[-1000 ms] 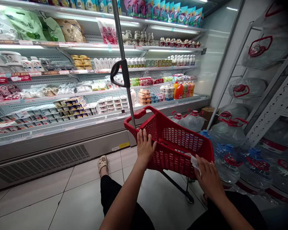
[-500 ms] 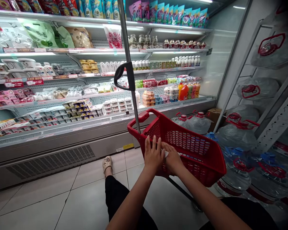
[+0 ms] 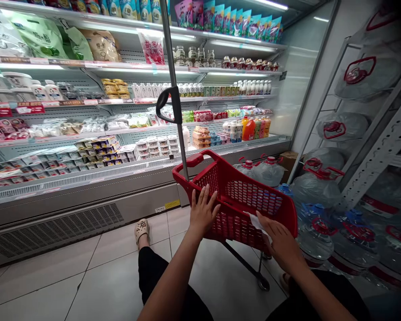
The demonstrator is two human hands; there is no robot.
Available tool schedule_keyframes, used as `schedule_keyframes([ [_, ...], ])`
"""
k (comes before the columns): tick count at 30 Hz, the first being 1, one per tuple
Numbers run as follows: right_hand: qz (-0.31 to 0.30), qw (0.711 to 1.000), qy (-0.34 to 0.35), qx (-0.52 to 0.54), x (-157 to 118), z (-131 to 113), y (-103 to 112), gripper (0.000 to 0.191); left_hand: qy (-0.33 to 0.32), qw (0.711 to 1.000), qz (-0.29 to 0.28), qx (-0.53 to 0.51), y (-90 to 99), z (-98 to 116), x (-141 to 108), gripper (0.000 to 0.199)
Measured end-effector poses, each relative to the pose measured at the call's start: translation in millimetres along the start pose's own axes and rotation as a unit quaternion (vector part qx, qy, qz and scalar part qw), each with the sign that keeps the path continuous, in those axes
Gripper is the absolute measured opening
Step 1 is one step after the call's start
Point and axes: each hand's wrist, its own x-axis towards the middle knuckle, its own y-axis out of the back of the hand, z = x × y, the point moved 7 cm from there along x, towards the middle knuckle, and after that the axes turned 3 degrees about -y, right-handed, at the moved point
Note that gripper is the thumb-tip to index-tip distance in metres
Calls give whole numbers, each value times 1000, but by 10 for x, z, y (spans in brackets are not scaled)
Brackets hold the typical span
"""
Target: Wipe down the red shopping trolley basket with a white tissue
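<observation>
A red plastic shopping cart basket with slotted walls stands before me on dark legs with a caster. My left hand rests on its near side by the rim, fingers spread and holding nothing. Farther along the same side, my right hand presses a white wipe against the rim. Part of the wipe is hidden under the palm. A grey pole with a black loop grip rises at the basket's handle end.
A refrigerated display case with several shelves of dairy cups, bottles and pouches runs along the back. Large water bottles with red handles crowd the right side, some on a metal rack. My shoe is on the tiled floor.
My right hand has slid right along the basket's near side with the wipe, away from my left hand. My left hand's fingers have spread. The view has shifted slightly.
</observation>
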Motion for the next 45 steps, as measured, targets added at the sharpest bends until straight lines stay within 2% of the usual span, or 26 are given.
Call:
schedule_keyframes([
  [3,17,998,-57,-19,-160,189,-8,65,41,999,6,-7,-77,75,63,59],
  [5,31,995,-90,-33,-128,156,-48,65,52,999,6,-15,-157,274,63,61],
  [7,40,994,-90,-37,11,-14,-114,64,0,1000,-6,-30,-256,612,27,60],
  [9,39,998,-50,-30,203,-274,-193,63,-51,998,-7,-42,-318,912,-40,60],
  [12,35,999,9,-23,454,-618,-287,65,-60,997,-11,-43,-332,1048,-123,65],
  [15,21,999,18,-17,596,-765,-332,63,-76,996,-24,-42,-287,938,-151,67],
  [19,6,1000,11,19,599,-766,-270,65,-88,995,-29,-33,-246,696,-161,70],
  [24,-23,999,25,3,249,-621,-120,90,-40,998,-46,-28,-315,382,-161,68],
  [29,-23,998,49,-41,-81,-571,-63,97,35,997,-67,-24,-364,119,-88,65],
  [32,-25,998,46,-36,-58,-668,-124,100,44,996,-71,-32,-394,150,-75,63],
  [35,-28,999,37,-11,26,-752,-213,102,2,996,-70,-54,-440,290,-127,62],
  [38,-32,998,51,7,68,-747,-310,102,-17,996,-66,-64,-462,327,-200,63],
  [41,-34,998,56,18,101,-593,-409,96,-28,995,-68,-64,-454,295,-234,61],
  [45,-56,998,26,34,218,-297,-525,70,-56,994,-64,-63,-424,331,-247,65],
])
